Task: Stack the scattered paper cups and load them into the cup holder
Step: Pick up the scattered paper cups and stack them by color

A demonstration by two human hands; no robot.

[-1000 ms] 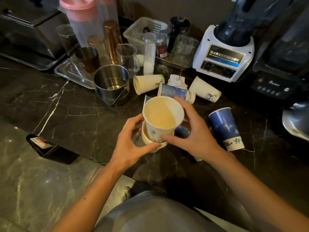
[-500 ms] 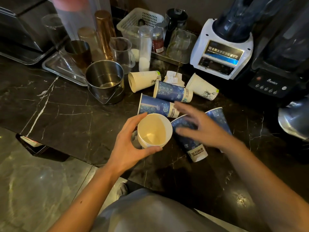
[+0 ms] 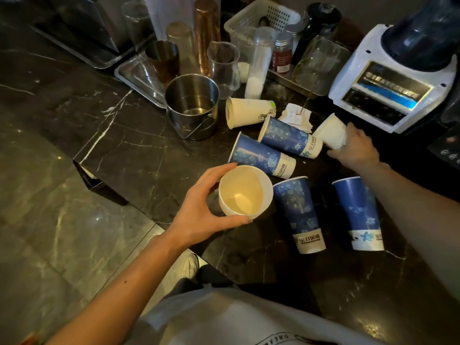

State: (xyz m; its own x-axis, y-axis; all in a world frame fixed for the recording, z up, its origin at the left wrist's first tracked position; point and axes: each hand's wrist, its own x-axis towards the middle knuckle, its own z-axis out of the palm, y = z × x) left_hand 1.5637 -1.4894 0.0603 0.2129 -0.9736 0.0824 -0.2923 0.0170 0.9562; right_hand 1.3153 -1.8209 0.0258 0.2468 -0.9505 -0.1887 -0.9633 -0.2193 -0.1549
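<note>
My left hand (image 3: 199, 210) grips an upright stack of white paper cups (image 3: 245, 192) near the counter's front edge, open side up. My right hand (image 3: 356, 148) is closed around a white paper cup (image 3: 329, 130) lying on its side in front of the blender. Several blue paper cups lie scattered on the dark marble counter (image 3: 124, 145): two on their sides in the middle (image 3: 288, 138) (image 3: 261, 158) and two nearer me (image 3: 298, 212) (image 3: 358, 212). Another white cup (image 3: 249, 112) lies on its side beside the steel pot. No cup holder shows.
A steel pot (image 3: 191, 105) stands left of the cups. Behind it are a metal tray (image 3: 134, 75) with glasses and tumblers, a white basket (image 3: 263, 16), bottles and a glass jug. A white blender base (image 3: 388, 88) stands at the back right. A crumpled receipt (image 3: 296, 115) lies among the cups.
My right hand let go of the top white cup, now pushed into the stack, and reached right and back to grasp the white cup by the blender. My left hand kept holding the stack.
</note>
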